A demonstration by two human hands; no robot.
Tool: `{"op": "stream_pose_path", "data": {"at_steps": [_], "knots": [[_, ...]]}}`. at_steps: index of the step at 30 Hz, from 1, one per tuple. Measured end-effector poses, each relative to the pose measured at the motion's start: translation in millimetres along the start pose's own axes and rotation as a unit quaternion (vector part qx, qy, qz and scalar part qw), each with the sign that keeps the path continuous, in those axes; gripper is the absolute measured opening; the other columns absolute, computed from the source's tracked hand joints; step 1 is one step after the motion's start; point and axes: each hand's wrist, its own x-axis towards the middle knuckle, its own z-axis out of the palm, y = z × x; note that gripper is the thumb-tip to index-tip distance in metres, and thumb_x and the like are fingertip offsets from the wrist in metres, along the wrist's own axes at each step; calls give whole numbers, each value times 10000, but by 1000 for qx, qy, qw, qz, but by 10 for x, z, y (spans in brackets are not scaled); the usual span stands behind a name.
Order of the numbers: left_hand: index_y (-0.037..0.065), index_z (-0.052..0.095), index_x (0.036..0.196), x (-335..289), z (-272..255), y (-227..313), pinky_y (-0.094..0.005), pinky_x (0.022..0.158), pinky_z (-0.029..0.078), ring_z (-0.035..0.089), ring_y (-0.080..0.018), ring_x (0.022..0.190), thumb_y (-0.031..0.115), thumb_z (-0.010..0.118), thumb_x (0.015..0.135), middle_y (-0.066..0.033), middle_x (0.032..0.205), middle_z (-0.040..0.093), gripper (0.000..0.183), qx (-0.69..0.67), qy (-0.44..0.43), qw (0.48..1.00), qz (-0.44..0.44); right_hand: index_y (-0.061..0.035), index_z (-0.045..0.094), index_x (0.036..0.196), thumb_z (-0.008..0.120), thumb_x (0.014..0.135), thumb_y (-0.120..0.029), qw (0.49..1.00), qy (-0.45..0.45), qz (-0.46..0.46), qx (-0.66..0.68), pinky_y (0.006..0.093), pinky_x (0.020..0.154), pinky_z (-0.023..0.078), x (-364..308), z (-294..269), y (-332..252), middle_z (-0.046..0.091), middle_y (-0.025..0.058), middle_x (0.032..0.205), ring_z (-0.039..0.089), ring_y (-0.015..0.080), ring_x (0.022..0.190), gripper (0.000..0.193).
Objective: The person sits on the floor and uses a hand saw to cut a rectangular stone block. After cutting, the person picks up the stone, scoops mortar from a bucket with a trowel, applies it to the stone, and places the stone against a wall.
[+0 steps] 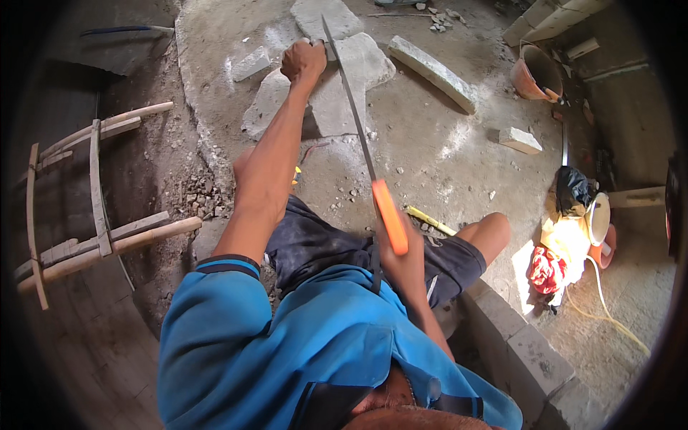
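Note:
My right hand (403, 261) is wrapped around the orange handle (389, 216) of a hand saw, close in front of my body. The saw's long dark blade (352, 100) points away from me and crosses over pale grey, dusty slabs (340, 97) on the ground. Fingers curled, my left hand (304, 60) is at the far side, just left of the blade and over the slabs. What it grips, if anything, is hidden. Another pale slab (326, 18) lies beyond. A small block piece (251, 64) rests to the left of my left hand.
A long block strip (433, 74) and a short block (520, 140) lie to the right. Farther right are an orange bucket (536, 74) and a sunlit bag with cloths (562, 251). A yellow tape-like strip (431, 221) is by my knee. A wooden ladder-like frame (99, 186) stands left.

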Motion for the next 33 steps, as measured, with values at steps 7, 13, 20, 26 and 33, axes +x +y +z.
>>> {"op": "stream_pose_path", "data": {"at_steps": [7,13,20,26,33], "knots": [[18,775,1045,93,-44,-60,-498,953,537,684,-448,1109,486,653,866,-249,1122,733,515,-36,1,999,2,-32,577,1353,640,921,-124,999,33,-32,11,486,847,542,1251,643,54,665,307,1098,614,536,996,447],[37,773,1043,234,-14,36,-513,910,544,708,-410,1038,411,657,860,-249,1095,736,432,-13,-10,1000,-26,9,558,1410,646,930,-31,998,-3,62,15,365,941,545,-408,-165,-143,684,222,1283,705,325,1145,489],[42,778,1050,-98,434,262,-536,920,534,685,-431,1102,451,658,862,-247,1131,729,465,-2,-62,996,66,44,591,1326,626,938,-125,997,24,69,16,436,914,536,1396,198,390,693,282,1148,664,466,1099,424],[21,783,1000,363,-145,-25,-533,900,545,706,-437,1048,403,686,859,-234,1103,744,419,13,11,998,-64,21,564,1379,634,929,-105,999,-2,33,28,428,922,544,274,263,94,689,271,1191,678,431,1110,473],[3,776,1025,38,126,310,-555,950,522,683,-447,1099,419,641,869,-261,1129,727,465,18,-19,998,54,1,585,1373,610,912,-28,999,44,-10,9,395,872,561,380,136,300,695,251,1205,720,400,1032,463]]}}
